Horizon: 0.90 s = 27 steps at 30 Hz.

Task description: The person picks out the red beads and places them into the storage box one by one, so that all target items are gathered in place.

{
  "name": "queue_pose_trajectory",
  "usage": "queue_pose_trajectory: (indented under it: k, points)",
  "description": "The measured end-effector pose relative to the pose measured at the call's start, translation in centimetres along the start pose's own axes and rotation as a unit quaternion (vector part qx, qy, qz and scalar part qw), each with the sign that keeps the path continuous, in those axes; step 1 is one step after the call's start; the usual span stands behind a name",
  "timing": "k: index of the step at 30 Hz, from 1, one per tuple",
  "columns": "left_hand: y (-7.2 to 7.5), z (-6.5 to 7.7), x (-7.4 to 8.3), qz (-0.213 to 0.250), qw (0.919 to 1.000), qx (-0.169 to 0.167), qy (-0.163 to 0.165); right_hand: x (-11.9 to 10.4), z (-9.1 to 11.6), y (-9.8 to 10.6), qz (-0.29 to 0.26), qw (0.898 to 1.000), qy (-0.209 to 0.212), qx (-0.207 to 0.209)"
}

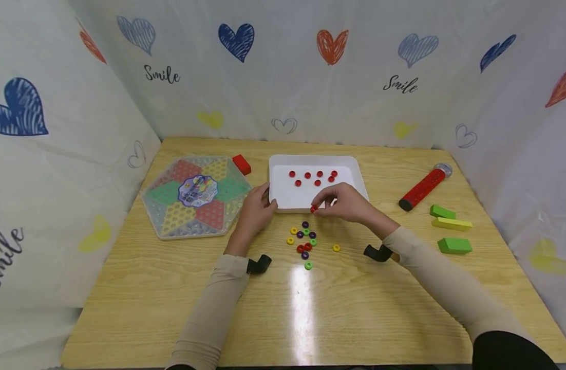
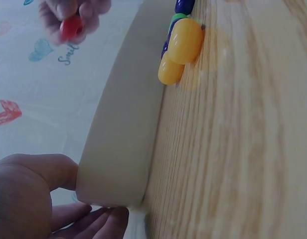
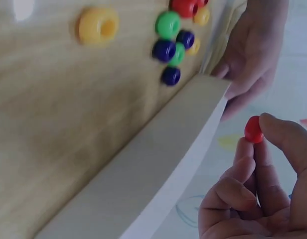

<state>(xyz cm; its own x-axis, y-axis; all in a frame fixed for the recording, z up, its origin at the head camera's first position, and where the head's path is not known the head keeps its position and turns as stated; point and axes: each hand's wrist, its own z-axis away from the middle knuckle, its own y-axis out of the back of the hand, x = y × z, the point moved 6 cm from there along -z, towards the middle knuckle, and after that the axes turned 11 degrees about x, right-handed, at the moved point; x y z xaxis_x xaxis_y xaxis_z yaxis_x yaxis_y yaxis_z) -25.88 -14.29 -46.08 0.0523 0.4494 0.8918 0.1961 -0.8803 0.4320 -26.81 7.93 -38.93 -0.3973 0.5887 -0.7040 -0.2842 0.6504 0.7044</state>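
Observation:
Between thumb and fingertips my right hand [image 1: 345, 202] pinches a red bead [image 3: 253, 129], right at the front rim of a white tray [image 1: 283, 198]. The tray's near left corner is held by my left hand [image 1: 257, 210], its thumb [image 2: 56, 171] at the wall and the other fingers around the side. Several red beads [image 1: 307, 175] lie spread inside the tray. In front of it, on the table, is a loose group of beads: purple [image 1: 305, 224], yellow [image 1: 290, 241], green [image 1: 308, 265] and red [image 1: 300, 248].
To the left lies a hexagonal board with coloured triangles [image 1: 178, 213], a red block [image 1: 242, 164] behind its corner. At the right are a red glittery tube [image 1: 423, 189], green blocks [image 1: 455, 245] and a yellow block [image 1: 451, 223]. A patterned curtain [image 1: 283, 77] encloses the table.

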Motion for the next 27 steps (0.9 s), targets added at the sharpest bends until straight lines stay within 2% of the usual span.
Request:
queue_pose_trajectory:
  k: [10,19,27]
  points:
    - [0.2,-0.1,-0.1,0.002,1.0,0.007,0.001,1.7,-4.6,0.2,0.013,0.999,-0.051,0.009]
    - [0.1,-0.2,-0.3,0.006,1.0,0.007,-0.002,3.4,-6.7,-0.6,0.037,0.996,-0.084,0.002]
    - [0.2,-0.2,-0.4,0.008,0.9999,0.01,-0.003,4.5,-7.4,-1.2,0.047,0.992,-0.116,-0.002]
